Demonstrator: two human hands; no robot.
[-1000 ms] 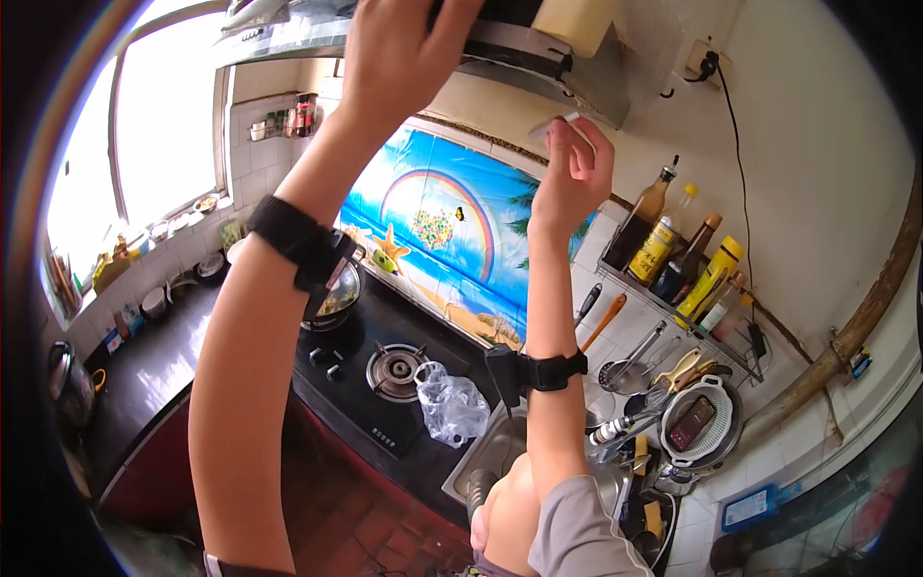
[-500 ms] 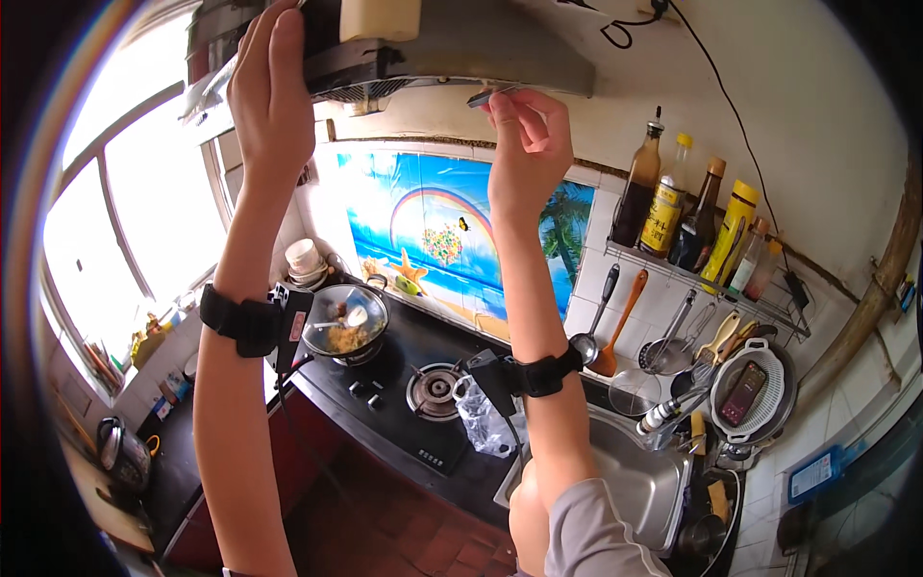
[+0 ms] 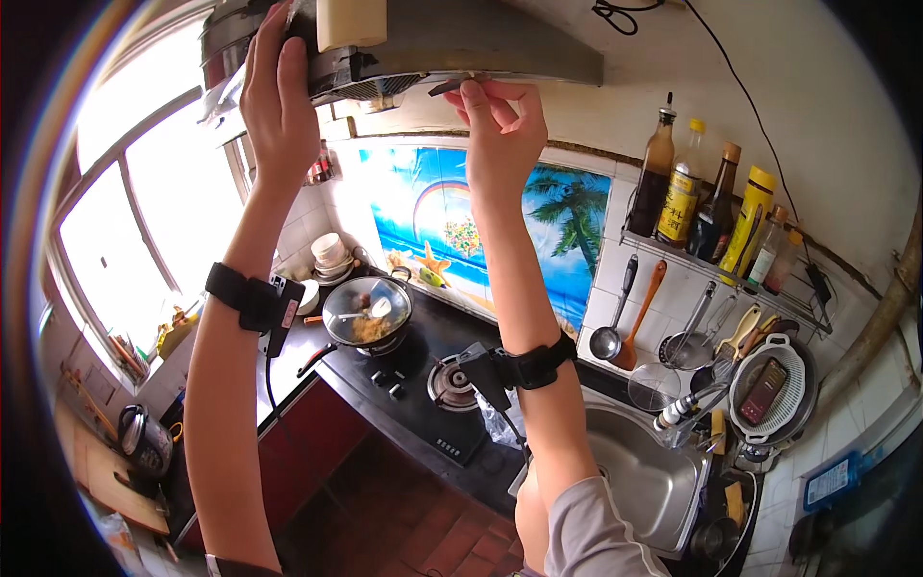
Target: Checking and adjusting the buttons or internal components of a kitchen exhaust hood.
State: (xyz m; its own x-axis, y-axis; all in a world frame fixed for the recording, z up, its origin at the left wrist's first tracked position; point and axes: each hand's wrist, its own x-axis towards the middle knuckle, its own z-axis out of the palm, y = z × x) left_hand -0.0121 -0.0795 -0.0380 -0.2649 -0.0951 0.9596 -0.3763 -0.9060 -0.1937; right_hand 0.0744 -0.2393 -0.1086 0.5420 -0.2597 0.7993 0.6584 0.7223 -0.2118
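My left hand (image 3: 281,115) is raised to the left part of the grey range hood (image 3: 500,48), its fingers stretched upward against the hood's side. Just right of those fingertips is a pale, block-shaped thing (image 3: 351,21). My right hand (image 3: 505,130), below the hood's front edge, pinches a small, flat, dark piece (image 3: 444,87) between thumb and fingers; its kind is not clear. Both forearms wear black straps with small devices. Farther down, a lidded wok (image 3: 367,313) with food in it sits on the black gas stove (image 3: 413,404).
Several sauce bottles (image 3: 716,207) stand on a wall rack at right, with ladles and a spatula (image 3: 639,317) hanging beneath. Below is a steel sink (image 3: 654,481). A phone (image 3: 764,389) rests in a white colander. Stacked bowls (image 3: 330,252) stand behind the wok, near the window.
My right hand has slid left along the hood's edge with the dark piece. My left hand has stayed at the hood's left part. The whole view has shifted slightly.
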